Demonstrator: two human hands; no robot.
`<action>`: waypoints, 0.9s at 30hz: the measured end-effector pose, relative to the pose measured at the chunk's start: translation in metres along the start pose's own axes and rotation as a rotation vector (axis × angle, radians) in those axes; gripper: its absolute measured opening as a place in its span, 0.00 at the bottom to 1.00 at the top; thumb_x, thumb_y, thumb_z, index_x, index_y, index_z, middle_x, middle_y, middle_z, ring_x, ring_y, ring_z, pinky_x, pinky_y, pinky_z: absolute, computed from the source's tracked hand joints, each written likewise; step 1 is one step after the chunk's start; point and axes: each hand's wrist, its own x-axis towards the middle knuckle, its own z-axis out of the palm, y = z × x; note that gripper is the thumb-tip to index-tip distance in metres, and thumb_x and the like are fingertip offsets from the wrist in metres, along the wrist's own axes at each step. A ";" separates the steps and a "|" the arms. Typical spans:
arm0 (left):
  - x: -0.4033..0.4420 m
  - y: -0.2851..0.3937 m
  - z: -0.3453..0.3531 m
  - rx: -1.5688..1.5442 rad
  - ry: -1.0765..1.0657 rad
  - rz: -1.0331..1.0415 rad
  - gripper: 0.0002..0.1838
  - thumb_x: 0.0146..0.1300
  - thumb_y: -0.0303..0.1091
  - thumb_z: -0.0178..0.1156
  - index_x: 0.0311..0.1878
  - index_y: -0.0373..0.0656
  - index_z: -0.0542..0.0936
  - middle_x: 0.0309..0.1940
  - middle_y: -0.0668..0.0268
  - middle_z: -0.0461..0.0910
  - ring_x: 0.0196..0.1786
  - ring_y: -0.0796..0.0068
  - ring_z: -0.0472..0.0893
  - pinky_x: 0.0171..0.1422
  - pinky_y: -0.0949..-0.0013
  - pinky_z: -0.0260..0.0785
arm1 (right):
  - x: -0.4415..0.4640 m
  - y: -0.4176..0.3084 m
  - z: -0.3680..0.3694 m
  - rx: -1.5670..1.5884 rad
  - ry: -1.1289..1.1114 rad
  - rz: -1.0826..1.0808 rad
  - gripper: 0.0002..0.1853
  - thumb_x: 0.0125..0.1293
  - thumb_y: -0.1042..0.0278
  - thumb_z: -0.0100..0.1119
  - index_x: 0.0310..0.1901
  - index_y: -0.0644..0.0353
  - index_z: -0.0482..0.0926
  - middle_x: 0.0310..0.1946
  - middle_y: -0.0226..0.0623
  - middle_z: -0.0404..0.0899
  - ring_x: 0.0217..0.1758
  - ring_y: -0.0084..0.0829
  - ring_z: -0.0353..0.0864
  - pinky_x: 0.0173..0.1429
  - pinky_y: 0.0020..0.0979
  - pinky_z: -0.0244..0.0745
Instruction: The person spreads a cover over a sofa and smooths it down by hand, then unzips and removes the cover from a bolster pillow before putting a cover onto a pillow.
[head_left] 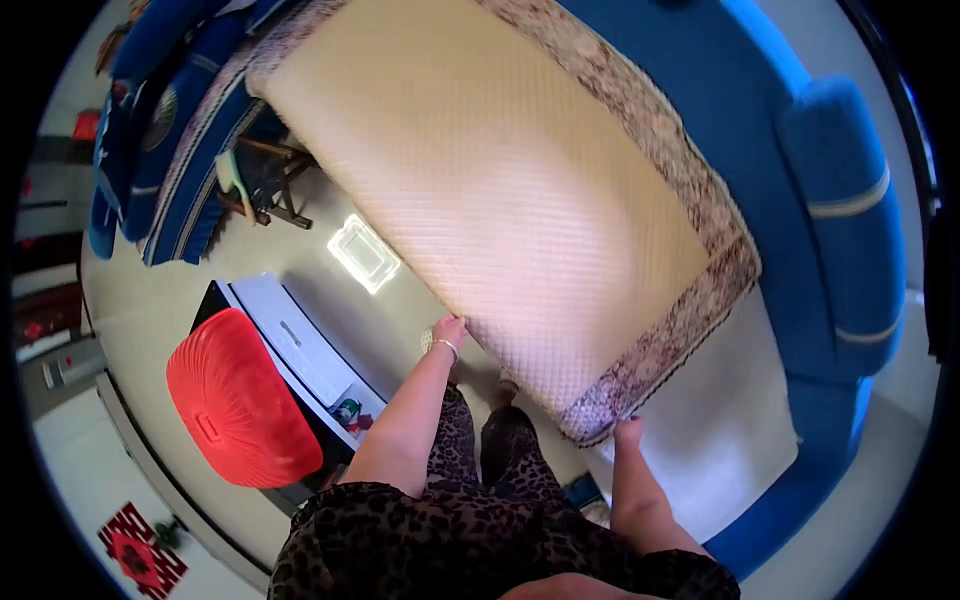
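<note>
A large cream quilted sofa mat (480,190) with a brown patterned border stretches across the blue sofa (740,130). My left hand (450,330) is closed on the mat's long near edge; a bracelet sits on that wrist. At the bottom corner, my right hand (628,432) pinches the patterned border, its fingertips partly hidden by the edge. Beneath and beyond this end of the mat, a white seat surface (730,400) shows.
To my left stands a white drawer cabinet (290,325) with a red cover (240,400) on top. A dark folding stool (275,170) is on the floor by another blue seat (185,215). Bright light reflects off the pale floor (310,235).
</note>
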 end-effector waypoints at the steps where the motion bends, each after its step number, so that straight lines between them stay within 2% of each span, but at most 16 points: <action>1: -0.015 0.018 -0.003 -0.017 -0.010 -0.043 0.18 0.63 0.36 0.60 0.55 0.47 0.73 0.38 0.71 0.79 0.32 0.78 0.78 0.27 0.73 0.66 | -0.001 -0.008 -0.008 -0.008 0.062 -0.030 0.24 0.51 0.65 0.64 0.47 0.72 0.75 0.45 0.60 0.78 0.49 0.54 0.78 0.57 0.43 0.72; 5: -0.026 0.041 -0.040 -0.027 -0.012 0.063 0.21 0.63 0.38 0.61 0.59 0.49 0.72 0.41 0.73 0.79 0.35 0.78 0.79 0.32 0.74 0.68 | 0.005 -0.070 -0.011 0.028 0.099 -0.239 0.22 0.52 0.66 0.66 0.46 0.70 0.75 0.42 0.53 0.80 0.47 0.46 0.80 0.53 0.40 0.75; 8: -0.002 0.023 -0.073 -0.143 -0.118 0.144 0.21 0.63 0.39 0.61 0.59 0.50 0.72 0.40 0.73 0.79 0.35 0.79 0.78 0.34 0.76 0.68 | -0.013 -0.160 -0.020 0.269 -0.147 -0.454 0.18 0.59 0.69 0.63 0.49 0.67 0.75 0.40 0.45 0.80 0.44 0.35 0.80 0.48 0.34 0.77; 9: -0.025 0.035 -0.084 -0.111 -0.101 0.155 0.20 0.63 0.36 0.61 0.57 0.44 0.73 0.40 0.68 0.80 0.34 0.77 0.79 0.36 0.74 0.71 | -0.026 -0.196 -0.032 0.434 -0.283 -0.480 0.17 0.61 0.70 0.61 0.50 0.65 0.75 0.40 0.41 0.80 0.43 0.31 0.80 0.46 0.31 0.76; 10: -0.048 0.046 -0.095 -0.073 -0.086 0.168 0.18 0.62 0.32 0.62 0.55 0.38 0.75 0.40 0.64 0.81 0.34 0.75 0.80 0.37 0.72 0.73 | -0.052 -0.245 -0.058 0.600 -0.420 -0.499 0.15 0.63 0.71 0.60 0.51 0.63 0.74 0.39 0.38 0.80 0.42 0.26 0.79 0.45 0.27 0.75; 12: -0.027 0.016 -0.118 -0.016 -0.221 0.411 0.19 0.62 0.33 0.62 0.55 0.37 0.75 0.38 0.64 0.82 0.33 0.76 0.80 0.39 0.71 0.74 | -0.139 -0.353 -0.145 0.842 -0.441 -0.715 0.13 0.65 0.78 0.54 0.51 0.63 0.73 0.40 0.34 0.78 0.40 0.23 0.76 0.48 0.27 0.74; 13: -0.037 0.026 -0.132 0.080 -0.252 0.406 0.19 0.62 0.34 0.63 0.54 0.37 0.75 0.37 0.64 0.82 0.33 0.76 0.80 0.39 0.72 0.74 | -0.192 -0.404 -0.200 0.859 -0.342 -0.899 0.14 0.65 0.79 0.53 0.53 0.63 0.71 0.39 0.35 0.78 0.40 0.23 0.75 0.47 0.26 0.73; 15: -0.067 0.042 -0.163 0.273 -0.303 0.411 0.20 0.60 0.37 0.64 0.53 0.37 0.77 0.35 0.63 0.83 0.35 0.75 0.81 0.42 0.71 0.74 | -0.275 -0.464 -0.293 0.974 -0.050 -1.383 0.20 0.63 0.67 0.59 0.55 0.61 0.69 0.41 0.36 0.76 0.40 0.26 0.74 0.46 0.31 0.73; 16: -0.074 0.054 -0.182 0.320 -0.317 0.435 0.20 0.60 0.38 0.64 0.52 0.37 0.77 0.35 0.63 0.83 0.36 0.75 0.81 0.43 0.70 0.74 | -0.324 -0.488 -0.326 1.330 0.042 -1.516 0.23 0.62 0.58 0.60 0.55 0.59 0.68 0.39 0.35 0.75 0.38 0.27 0.74 0.45 0.32 0.73; 19: -0.102 0.087 -0.241 0.478 -0.380 0.568 0.20 0.58 0.41 0.65 0.49 0.39 0.79 0.35 0.61 0.84 0.37 0.73 0.82 0.46 0.69 0.75 | -0.437 -0.496 -0.439 1.505 0.329 -2.350 0.24 0.58 0.49 0.65 0.50 0.56 0.76 0.33 0.27 0.77 0.33 0.16 0.74 0.44 0.31 0.73; 20: -0.102 0.098 -0.260 0.548 -0.361 0.566 0.18 0.58 0.41 0.65 0.48 0.40 0.80 0.35 0.62 0.84 0.38 0.73 0.82 0.47 0.68 0.75 | -0.466 -0.495 -0.468 1.500 0.417 -2.651 0.25 0.56 0.46 0.67 0.49 0.56 0.79 0.31 0.24 0.78 0.31 0.13 0.74 0.44 0.31 0.73; 21: -0.106 0.116 -0.283 0.577 -0.390 0.571 0.20 0.57 0.43 0.65 0.48 0.41 0.81 0.34 0.61 0.84 0.37 0.72 0.82 0.47 0.68 0.75 | -0.494 -0.502 -0.488 1.422 0.503 -2.825 0.25 0.56 0.46 0.67 0.49 0.56 0.79 0.31 0.25 0.78 0.32 0.13 0.74 0.44 0.31 0.73; 22: -0.090 0.116 -0.299 0.601 -0.291 0.598 0.21 0.56 0.44 0.66 0.49 0.42 0.81 0.35 0.60 0.84 0.36 0.72 0.81 0.47 0.68 0.75 | -0.519 -0.518 -0.498 1.319 0.528 -2.893 0.25 0.56 0.47 0.67 0.49 0.56 0.78 0.32 0.25 0.78 0.32 0.13 0.74 0.44 0.31 0.73; 24: -0.064 0.140 -0.339 0.567 -0.218 0.527 0.21 0.56 0.43 0.65 0.49 0.40 0.80 0.36 0.60 0.84 0.37 0.71 0.82 0.46 0.68 0.75 | -0.566 -0.563 -0.510 1.067 0.513 -2.929 0.25 0.57 0.47 0.66 0.50 0.56 0.78 0.32 0.25 0.78 0.32 0.13 0.74 0.44 0.31 0.73; 25: -0.093 0.169 -0.356 0.523 -0.107 0.551 0.19 0.57 0.41 0.64 0.48 0.40 0.81 0.35 0.60 0.84 0.37 0.70 0.83 0.46 0.68 0.76 | -0.587 -0.593 -0.510 0.918 0.488 -2.895 0.25 0.57 0.47 0.66 0.50 0.56 0.78 0.33 0.25 0.78 0.33 0.14 0.74 0.45 0.31 0.73; 27: -0.060 0.187 -0.385 0.514 -0.005 0.626 0.18 0.57 0.41 0.64 0.47 0.41 0.81 0.36 0.59 0.84 0.38 0.69 0.83 0.46 0.67 0.76 | -0.626 -0.654 -0.502 0.623 0.450 -2.792 0.26 0.57 0.47 0.66 0.51 0.56 0.77 0.33 0.26 0.77 0.33 0.14 0.74 0.45 0.31 0.72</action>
